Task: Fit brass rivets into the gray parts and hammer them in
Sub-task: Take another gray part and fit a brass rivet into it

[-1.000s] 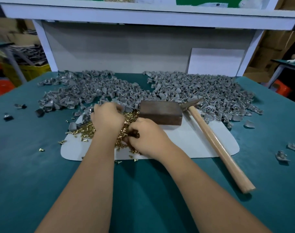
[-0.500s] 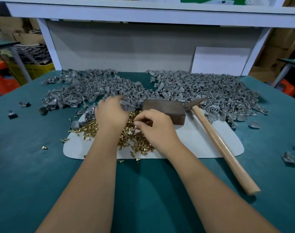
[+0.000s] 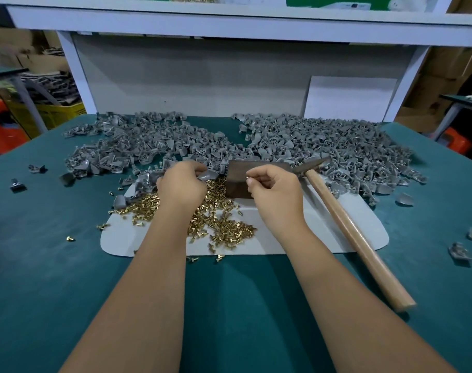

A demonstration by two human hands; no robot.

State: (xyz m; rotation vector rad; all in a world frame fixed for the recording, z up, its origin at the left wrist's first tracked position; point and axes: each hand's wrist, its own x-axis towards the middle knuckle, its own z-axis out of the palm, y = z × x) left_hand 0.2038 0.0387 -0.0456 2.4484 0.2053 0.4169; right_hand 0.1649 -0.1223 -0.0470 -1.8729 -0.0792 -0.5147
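Note:
My left hand (image 3: 181,184) holds a gray part (image 3: 208,175) above the heap of brass rivets (image 3: 221,222) on the white mat (image 3: 296,238). A few centimetres to the right, my right hand (image 3: 274,188) pinches one small brass rivet (image 3: 247,179) between thumb and forefinger, its tip towards the gray part. Behind both hands stands a dark metal block (image 3: 239,179). A hammer (image 3: 348,227) with a wooden handle lies to the right, its head beside the block. Large piles of gray parts (image 3: 323,146) cover the back of the green table.
Stray gray parts (image 3: 459,251) lie at the right edge of the green table (image 3: 68,278), dark pieces (image 3: 17,184) at the left. A few loose rivets (image 3: 70,239) sit off the mat. A white shelf frame (image 3: 229,25) rises behind the piles.
My right hand has risen from the rivet heap with one rivet pinched and moved up in front of the block. My left hand has lifted a gray part from the pile's edge.

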